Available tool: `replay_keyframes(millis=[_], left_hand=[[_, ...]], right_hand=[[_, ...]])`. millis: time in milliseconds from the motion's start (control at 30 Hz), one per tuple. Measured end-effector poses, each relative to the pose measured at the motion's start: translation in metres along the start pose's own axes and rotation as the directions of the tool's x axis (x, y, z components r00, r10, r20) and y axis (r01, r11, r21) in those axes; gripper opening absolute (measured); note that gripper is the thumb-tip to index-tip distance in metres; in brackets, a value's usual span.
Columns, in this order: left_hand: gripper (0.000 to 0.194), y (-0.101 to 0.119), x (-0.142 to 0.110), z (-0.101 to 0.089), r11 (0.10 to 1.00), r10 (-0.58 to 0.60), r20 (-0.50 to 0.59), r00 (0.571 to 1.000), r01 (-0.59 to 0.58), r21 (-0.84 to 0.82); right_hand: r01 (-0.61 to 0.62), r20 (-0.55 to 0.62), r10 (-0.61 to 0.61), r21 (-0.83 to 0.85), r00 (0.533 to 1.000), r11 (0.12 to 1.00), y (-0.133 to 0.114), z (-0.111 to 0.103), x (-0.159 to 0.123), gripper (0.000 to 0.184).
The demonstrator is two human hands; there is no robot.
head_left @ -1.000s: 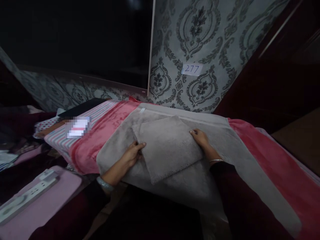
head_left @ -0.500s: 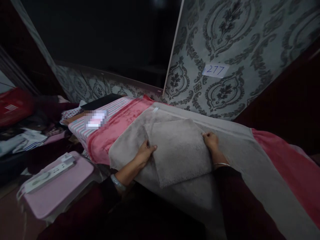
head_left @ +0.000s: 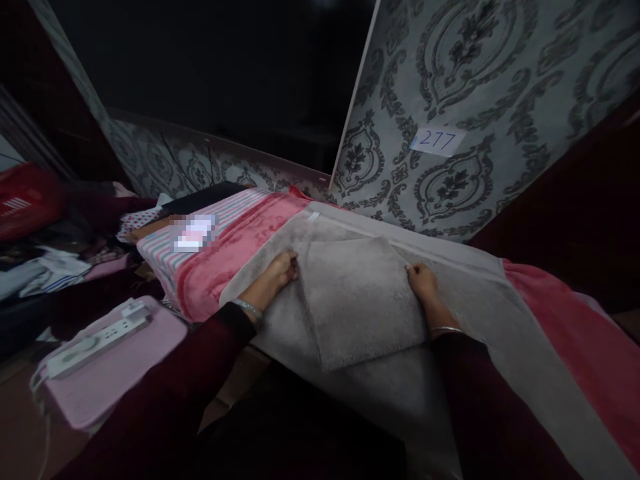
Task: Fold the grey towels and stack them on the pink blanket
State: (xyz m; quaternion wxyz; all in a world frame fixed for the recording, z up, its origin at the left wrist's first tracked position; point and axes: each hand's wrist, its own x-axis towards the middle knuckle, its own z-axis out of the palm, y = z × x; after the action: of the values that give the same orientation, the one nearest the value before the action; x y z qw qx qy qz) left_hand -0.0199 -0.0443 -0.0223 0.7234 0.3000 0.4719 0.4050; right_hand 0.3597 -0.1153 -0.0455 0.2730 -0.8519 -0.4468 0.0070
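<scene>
A folded grey plush cloth (head_left: 363, 300) lies flat in front of me, roughly square, on top of a larger grey blanket (head_left: 475, 307). My left hand (head_left: 281, 268) pinches the cloth's far left corner between closed fingers. On the opposite side, my right hand (head_left: 423, 281) has its fingers closed on the right edge. A small white tag (head_left: 313, 217) shows on the grey blanket beyond the cloth. Each wrist wears a bangle, and dark red sleeves cover my forearms.
Pink plush fabric (head_left: 245, 247) and striped fabric (head_left: 170, 257) lie to the left. A power strip (head_left: 100, 340) rests on a pink stool (head_left: 145, 360). Clothes (head_left: 50, 270) are heaped at far left. Behind are a dark television (head_left: 225, 73) and patterned wall with a paper marked 277 (head_left: 437, 141).
My left hand has slid away from me along the cloth's left edge, up to its far corner. The right hand stays at the right edge.
</scene>
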Motion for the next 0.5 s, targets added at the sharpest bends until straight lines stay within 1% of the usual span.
replay_keyframes(millis=[133, 233, 300, 333, 400, 433, 500], left_hand=[[0.014, 0.01, 0.004, -0.011, 0.999, 0.03, 0.077, 0.997, -0.033, 0.03], [0.029, 0.013, 0.005, -0.014, 0.992, 0.094, 0.135, 0.986, -0.104, 0.073], [0.036, 0.013, 0.009, -0.014, 0.977, 0.162, 0.125, 0.979, -0.176, 0.116], [0.034, 0.013, 0.012, -0.014, 0.968, 0.196, 0.103, 0.975, -0.21, 0.14], [0.024, 0.011, 0.02, -0.014, 0.952, 0.245, 0.05, 0.968, -0.25, 0.178], [0.018, 0.01, 0.023, -0.015, 0.947, 0.259, 0.031, 0.965, -0.26, 0.189], [0.014, 0.008, 0.028, -0.016, 0.947, 0.259, 0.025, 0.966, -0.258, 0.189]], right_hand=[[-0.009, 0.0, 0.009, -0.008, 1.0, 1.0, 0.002, 0.0, 0.0, 0.032], [-0.021, -0.001, 0.021, -0.019, 1.0, 1.0, 0.003, 0.0, 0.0, 0.032], [-0.026, -0.003, 0.026, -0.025, 1.0, 0.999, 0.003, 0.0, -0.001, 0.033], [-0.026, -0.003, 0.026, -0.027, 1.0, 0.999, 0.003, 0.0, -0.001, 0.033], [-0.026, -0.005, 0.026, -0.03, 1.0, 0.999, 0.003, 0.0, -0.001, 0.033], [-0.027, -0.006, 0.027, -0.032, 1.0, 0.999, 0.003, 0.0, -0.002, 0.034], [-0.033, -0.011, 0.033, -0.036, 0.999, 0.999, 0.003, 0.001, -0.002, 0.034]])
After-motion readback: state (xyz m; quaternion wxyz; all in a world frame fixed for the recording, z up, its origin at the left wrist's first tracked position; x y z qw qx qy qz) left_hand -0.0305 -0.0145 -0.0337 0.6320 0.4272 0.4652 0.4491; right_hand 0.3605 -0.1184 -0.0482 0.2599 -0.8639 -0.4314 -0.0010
